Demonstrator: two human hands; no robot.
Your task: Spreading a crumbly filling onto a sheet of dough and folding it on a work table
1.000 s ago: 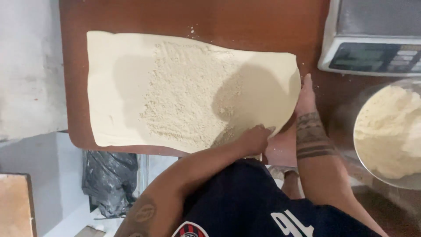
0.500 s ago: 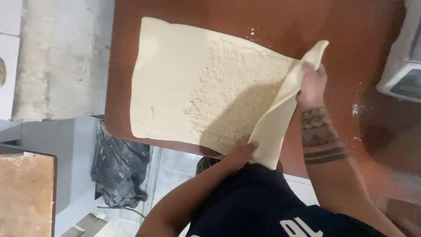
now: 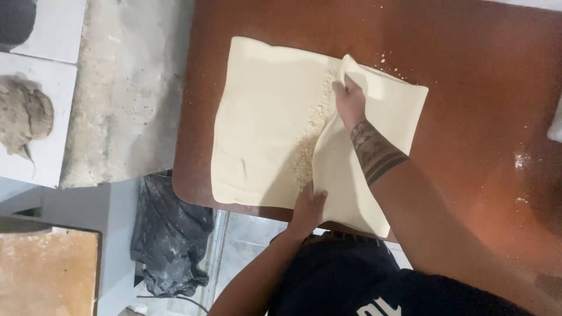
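Note:
A pale, flat sheet of dough (image 3: 260,123) lies on a reddish-brown wooden table (image 3: 468,70). A band of crumbly filling (image 3: 310,137) shows down its middle. The sheet's right part is folded over toward the left as a flap (image 3: 389,111). My right hand (image 3: 348,99) grips the far corner of that flap, lifted above the filling. My left hand (image 3: 307,205) pinches the flap's near corner at the table's front edge. The flap covers most of the filling.
Loose crumbs (image 3: 386,61) lie on the table behind the dough, and white specks (image 3: 521,161) to the right. A black plastic bag (image 3: 170,234) sits on the floor under the table's left corner. A grey lump (image 3: 23,114) rests on a white tile at far left.
Both hands have carried the dough's right edge further left over the filling. The view has shifted, so the scale and the bowl are out of sight.

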